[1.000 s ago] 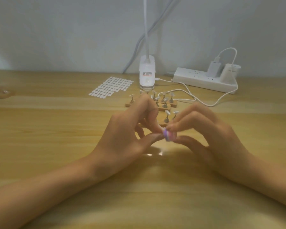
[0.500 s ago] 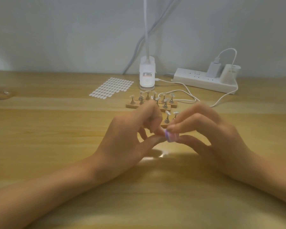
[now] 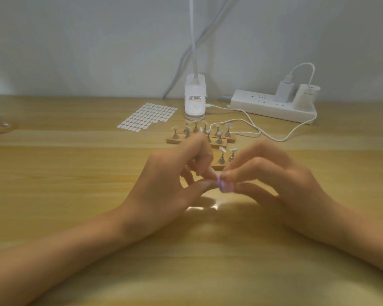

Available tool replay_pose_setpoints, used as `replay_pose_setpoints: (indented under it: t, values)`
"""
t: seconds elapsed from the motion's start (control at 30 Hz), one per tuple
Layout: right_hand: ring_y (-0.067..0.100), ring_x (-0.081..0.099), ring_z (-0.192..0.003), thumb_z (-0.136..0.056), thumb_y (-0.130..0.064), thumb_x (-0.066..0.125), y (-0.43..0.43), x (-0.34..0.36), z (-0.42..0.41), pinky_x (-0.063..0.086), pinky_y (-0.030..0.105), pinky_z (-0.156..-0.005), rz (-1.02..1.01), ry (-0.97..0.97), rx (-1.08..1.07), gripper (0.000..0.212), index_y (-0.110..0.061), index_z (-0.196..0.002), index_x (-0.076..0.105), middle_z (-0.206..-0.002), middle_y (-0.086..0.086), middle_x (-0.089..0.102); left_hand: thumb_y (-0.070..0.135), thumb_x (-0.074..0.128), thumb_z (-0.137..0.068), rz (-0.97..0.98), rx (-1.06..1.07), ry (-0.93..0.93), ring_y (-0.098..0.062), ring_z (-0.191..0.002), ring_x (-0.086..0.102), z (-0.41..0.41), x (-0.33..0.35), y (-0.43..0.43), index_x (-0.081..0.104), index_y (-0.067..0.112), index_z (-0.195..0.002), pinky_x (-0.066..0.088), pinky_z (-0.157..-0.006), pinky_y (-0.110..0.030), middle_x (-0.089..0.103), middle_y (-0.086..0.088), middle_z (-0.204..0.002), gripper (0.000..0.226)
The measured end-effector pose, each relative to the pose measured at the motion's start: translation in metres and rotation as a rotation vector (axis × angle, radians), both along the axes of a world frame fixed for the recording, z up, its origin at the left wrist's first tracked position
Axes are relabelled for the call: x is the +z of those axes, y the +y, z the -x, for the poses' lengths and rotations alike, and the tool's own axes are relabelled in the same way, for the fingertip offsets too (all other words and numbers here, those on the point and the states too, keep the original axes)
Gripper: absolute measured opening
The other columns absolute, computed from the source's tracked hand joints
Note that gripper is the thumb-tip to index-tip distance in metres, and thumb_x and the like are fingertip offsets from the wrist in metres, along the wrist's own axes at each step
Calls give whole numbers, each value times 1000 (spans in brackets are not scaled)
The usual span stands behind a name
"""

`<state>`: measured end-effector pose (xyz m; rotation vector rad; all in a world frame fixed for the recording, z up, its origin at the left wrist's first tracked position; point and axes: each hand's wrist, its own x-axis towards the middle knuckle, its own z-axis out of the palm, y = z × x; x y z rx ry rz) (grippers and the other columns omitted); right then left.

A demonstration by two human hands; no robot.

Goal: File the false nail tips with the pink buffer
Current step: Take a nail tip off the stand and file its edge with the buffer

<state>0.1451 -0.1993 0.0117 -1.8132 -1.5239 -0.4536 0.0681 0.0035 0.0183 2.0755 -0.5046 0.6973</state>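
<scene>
The pink buffer [image 3: 226,187] sits right at the fingertips of the right hand [image 3: 283,184], pinched between the thumb underneath and the fingers on top. Its free end points across at the left hand [image 3: 168,186]. It is a small block, pink with a purple edge on the side facing the left hand, and motion blur smears its outline.

The left hand meets it head on. Its thumb and forefinger are closed on a small pale false nail tip [image 3: 212,173] that touches the buffer's upper corner. The tip is too blurred to show its shape.

Both forearms come in low from the near corners, and the hands are lifted a little above the tabletop [image 3: 75,184], with their shadow pooled below. The left hand's other fingers curl in under the palm. The right hand arches with its knuckles up.

Just past the knuckles of both hands, more nail tips on stands [image 3: 221,151] rise from wooden bases [image 3: 219,144]. Farther beyond the left hand lies a sheet of white stickers [image 3: 148,115]. Between the two hands, farther back, stands a white lamp base [image 3: 195,102]. Beyond the right hand is a power strip [image 3: 270,108] with a charger plugged in.
</scene>
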Motion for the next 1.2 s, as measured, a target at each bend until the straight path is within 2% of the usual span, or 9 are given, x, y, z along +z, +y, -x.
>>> replay_pose_setpoints:
  t: [0.07, 0.1, 0.23, 0.4, 0.57, 0.77, 0.97, 1.1, 1.2]
  values:
    - [16, 64, -93, -98, -13, 65, -3, 1, -5, 53, 29, -82, 13, -55, -72, 7, -8, -102, 67, -98, 8, 60, 9, 77, -79, 29, -6, 19, -8, -77, 73, 1, 0, 0, 38, 26, -78, 56, -62, -25, 68, 6, -74, 43]
    - [17, 63, -92, -96, -10, 67, -4, 2, -6, 53, 29, -82, -15, -56, -89, 7, -6, -101, 68, -98, 9, 61, 9, 77, -79, 27, -19, 17, -7, -77, 73, 1, -1, -1, 38, 26, -77, 55, -62, -23, 68, 8, -73, 43]
    - [10, 61, -100, -96, -15, 66, 1, -1, 1, 49, 16, -90, -36, -24, 13, 13, -16, -108, 62, -104, 2, 56, 7, 76, -79, -13, -19, -23, 6, -75, 68, 0, 0, -1, 39, 22, -77, 57, -64, -23, 64, 10, -71, 39]
    - [17, 62, -91, -96, -10, 66, -7, -2, -10, 50, 28, -83, -8, -37, -117, 7, -11, -104, 67, -98, 5, 60, 5, 75, -82, 71, -17, 19, -8, -70, 74, 1, -1, 0, 43, 18, -80, 56, -59, -39, 71, 9, -81, 35]
    - [20, 64, -92, -91, -7, 69, -6, -3, -6, 51, 29, -83, -47, -16, -98, 14, -7, -105, 69, -98, 7, 63, 17, 72, -85, 223, -109, 80, -18, -72, 75, 0, 2, 1, 48, 25, -96, 56, -53, -30, 71, 4, -85, 28]
    - [20, 66, -93, -88, -7, 72, -6, 2, -2, 52, 28, -84, -98, -6, -81, 22, -14, -109, 66, -98, 9, 67, 21, 75, -85, 305, -128, 123, -21, -77, 78, 2, 2, 2, 48, 25, -106, 57, -44, -36, 74, -2, -92, 35]
    - [23, 67, -93, -92, -17, 72, 0, 8, 2, 56, 39, -79, -208, 180, -52, 17, -22, -106, 65, -99, 0, 69, 26, 84, -81, 285, -67, 131, -13, -79, 76, 1, 3, 1, 50, 27, -103, 56, -46, -28, 72, 10, -78, 40]
    - [20, 67, -93, -91, -13, 73, 5, 6, 4, 55, 31, -81, -101, 68, -37, 13, -12, -104, 70, -98, 7, 68, 25, 80, -78, 280, -82, 131, -11, -73, 74, 1, 2, 0, 48, 26, -101, 59, -51, -28, 69, 12, -74, 39]
    - [20, 67, -92, -89, -8, 76, 1, 6, -3, 54, 35, -82, -70, 45, -122, 10, -6, -97, 72, -95, 8, 68, 19, 80, -81, 225, -48, 88, -13, -74, 74, 1, 0, -1, 44, 27, -99, 60, -58, -27, 69, 7, -75, 41]
